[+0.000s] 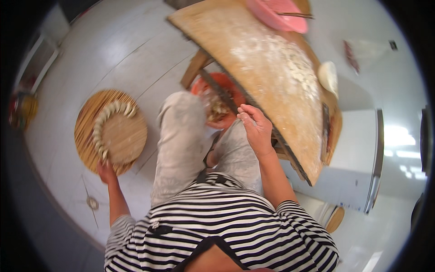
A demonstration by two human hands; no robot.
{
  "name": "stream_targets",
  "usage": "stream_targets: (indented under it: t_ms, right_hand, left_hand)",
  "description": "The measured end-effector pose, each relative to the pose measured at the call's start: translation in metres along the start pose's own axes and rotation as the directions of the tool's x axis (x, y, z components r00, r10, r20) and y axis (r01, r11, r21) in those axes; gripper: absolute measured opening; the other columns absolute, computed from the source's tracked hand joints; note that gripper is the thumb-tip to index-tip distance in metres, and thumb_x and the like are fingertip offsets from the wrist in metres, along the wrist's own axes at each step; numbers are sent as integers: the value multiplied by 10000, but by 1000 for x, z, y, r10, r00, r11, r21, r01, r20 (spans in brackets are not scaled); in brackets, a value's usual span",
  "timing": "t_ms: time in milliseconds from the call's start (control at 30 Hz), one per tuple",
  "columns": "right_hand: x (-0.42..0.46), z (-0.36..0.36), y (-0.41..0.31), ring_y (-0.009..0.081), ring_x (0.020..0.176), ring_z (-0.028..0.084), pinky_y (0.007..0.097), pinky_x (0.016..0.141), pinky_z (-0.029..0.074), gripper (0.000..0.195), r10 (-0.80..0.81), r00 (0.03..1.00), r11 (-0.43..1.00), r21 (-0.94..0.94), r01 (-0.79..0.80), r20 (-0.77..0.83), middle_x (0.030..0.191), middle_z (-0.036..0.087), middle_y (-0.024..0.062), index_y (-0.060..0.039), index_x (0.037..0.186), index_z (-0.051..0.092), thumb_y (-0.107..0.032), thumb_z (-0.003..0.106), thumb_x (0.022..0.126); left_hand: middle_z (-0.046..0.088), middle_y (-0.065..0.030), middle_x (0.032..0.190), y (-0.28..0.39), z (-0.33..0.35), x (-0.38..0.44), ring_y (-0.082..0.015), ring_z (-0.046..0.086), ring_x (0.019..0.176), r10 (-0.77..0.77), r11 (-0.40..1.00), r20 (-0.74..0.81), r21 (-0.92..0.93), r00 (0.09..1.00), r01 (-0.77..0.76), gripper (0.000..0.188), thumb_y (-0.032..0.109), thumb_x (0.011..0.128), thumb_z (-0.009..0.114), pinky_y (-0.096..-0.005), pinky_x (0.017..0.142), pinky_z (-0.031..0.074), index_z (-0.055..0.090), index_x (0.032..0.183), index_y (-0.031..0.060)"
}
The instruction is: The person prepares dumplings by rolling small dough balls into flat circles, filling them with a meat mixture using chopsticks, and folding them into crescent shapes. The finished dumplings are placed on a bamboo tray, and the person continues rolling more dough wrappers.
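Note:
My left hand (107,172) reaches down to the near rim of a round slatted tray (85,136), its fingers at the last of a curved row of dumplings (98,127). Blur hides whether a dumpling is between those fingers. Over my knee, beside the edge of a floured wooden board (268,88), my right hand (256,127) is raised with bent fingers and nothing visible in it. Small flattened dough pieces (300,69) lie on the board's far right part in loose flour.
A pink plastic basin (277,17) with chopsticks (295,15) stands at the board's top end. A white bowl (328,76) is by its right edge. Under the board sits a red basin (222,119), close to my legs. A white appliance (353,153) stands at the right.

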State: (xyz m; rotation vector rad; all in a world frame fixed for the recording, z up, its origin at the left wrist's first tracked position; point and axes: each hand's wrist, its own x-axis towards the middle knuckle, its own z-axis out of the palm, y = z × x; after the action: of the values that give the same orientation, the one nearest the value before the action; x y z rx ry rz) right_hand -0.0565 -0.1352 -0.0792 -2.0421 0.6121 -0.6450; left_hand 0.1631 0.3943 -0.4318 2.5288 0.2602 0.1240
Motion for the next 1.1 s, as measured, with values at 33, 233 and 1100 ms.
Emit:
stream_targets:
  t_ms: [33,233,1100]
  right_hand:
    - [3,-13,4,132,925,681,274,844,531,258,-15,998,999,-33,13,-56,1054,726,87,-16,1169,685,-92,689,922]
    - [54,-129,61,122,836,682,265,742,536,271,133,893,973,-114,-200,-431,928,731,72,-34,1133,712,-169,708,898]
    - [-45,-399,138,349,1145,604,447,974,482,349,163,744,340,-671,-659,-648,1212,664,139,-67,1227,648,-191,656,901]
  left_hand:
    - [681,-117,1152,24,-15,-6,-313,644,1045,-48,999,37,0,998,48,435,293,852,748,-413,910,498,647,1205,60]
    - [678,-70,1056,130,-20,10,-161,635,937,135,892,78,-444,988,-87,266,121,948,677,-294,858,515,655,1179,-11]
    - [670,-116,1191,801,67,-236,-317,634,1086,939,-203,132,-533,-318,-821,312,219,873,673,-435,906,523,678,1133,47]
